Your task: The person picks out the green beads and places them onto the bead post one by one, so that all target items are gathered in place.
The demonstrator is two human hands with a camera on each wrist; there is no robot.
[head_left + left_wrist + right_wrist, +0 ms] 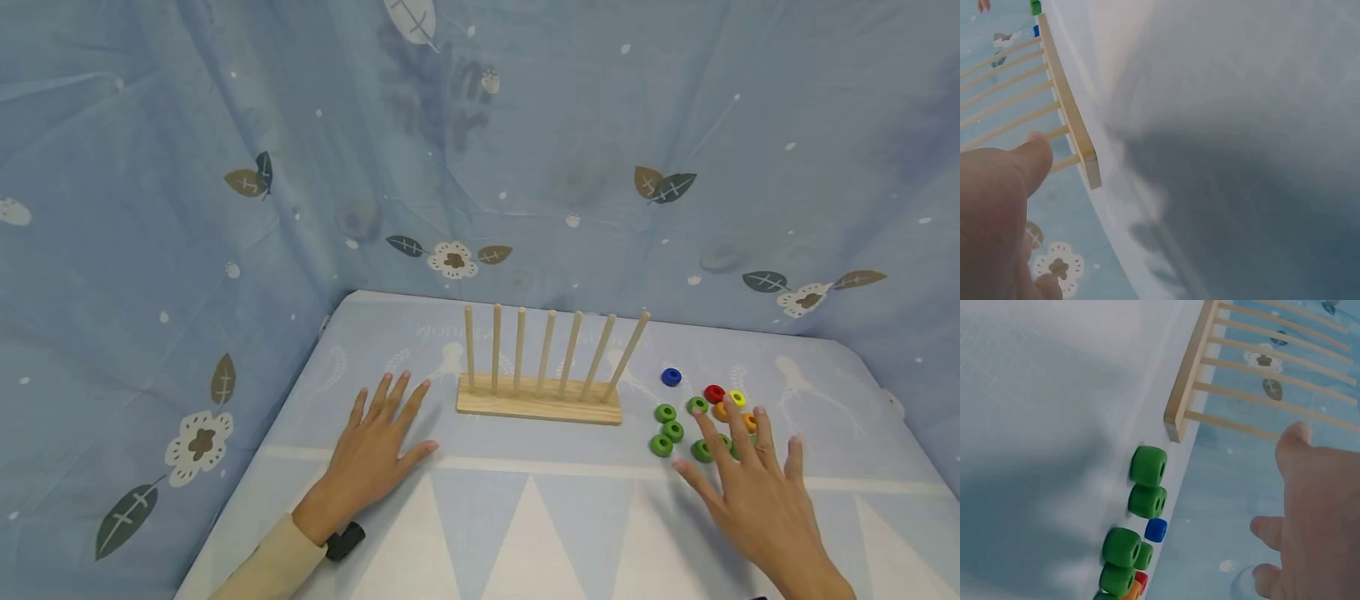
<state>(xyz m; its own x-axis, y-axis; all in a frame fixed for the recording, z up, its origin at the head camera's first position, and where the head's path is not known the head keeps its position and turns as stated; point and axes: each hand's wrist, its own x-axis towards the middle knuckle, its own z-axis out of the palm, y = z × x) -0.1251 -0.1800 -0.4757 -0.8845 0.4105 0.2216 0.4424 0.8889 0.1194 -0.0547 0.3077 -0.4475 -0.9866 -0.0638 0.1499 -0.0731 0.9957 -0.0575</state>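
A wooden peg rack [538,407] with several upright pegs stands in the middle of the table, its pegs bare. To the left of it my left hand [369,454] is held over the table, fingers spread and straight, holding nothing. My right hand [765,500] is spread out at the right, over the near side of a group of beads, and partly hides some of them. Most are green beads [662,445]; among them are a red bead [714,392], a yellow bead [737,398] and an orange bead [751,422]. A blue bead [671,377] lies farther back.
A pale patterned mat covers the table [480,500]. Blue printed cloth [555,150] hangs behind the table and along its left side. A black strap piece [345,542] sits at my left wrist.
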